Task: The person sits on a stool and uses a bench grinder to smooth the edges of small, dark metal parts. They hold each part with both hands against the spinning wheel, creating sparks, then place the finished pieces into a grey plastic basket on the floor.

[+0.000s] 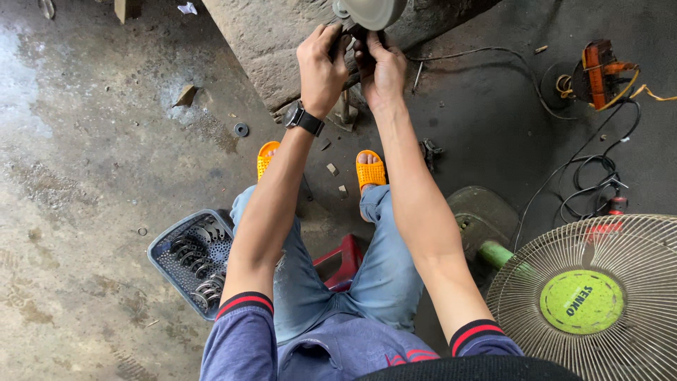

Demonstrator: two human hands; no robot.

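A fan (599,296) with a green hub is seen nearest, lower right. A grey basket (169,243) of curved metal parts (201,264) sits on the floor left of the knees; a red stool (342,257) is underneath. Orange sandals (369,169) are worn. Farthest, a small dark part (350,37) is pinched by left hand (321,67) and right hand (381,70), both clenched on it, just below a grinder wheel (370,10).

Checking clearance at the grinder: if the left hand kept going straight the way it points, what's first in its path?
The left hand points up-frame, fingers curled on a small dark part. Straight on, it would likely meet the grey round machine housing just past the part. Depth is unclear; the right hand grips alongside.
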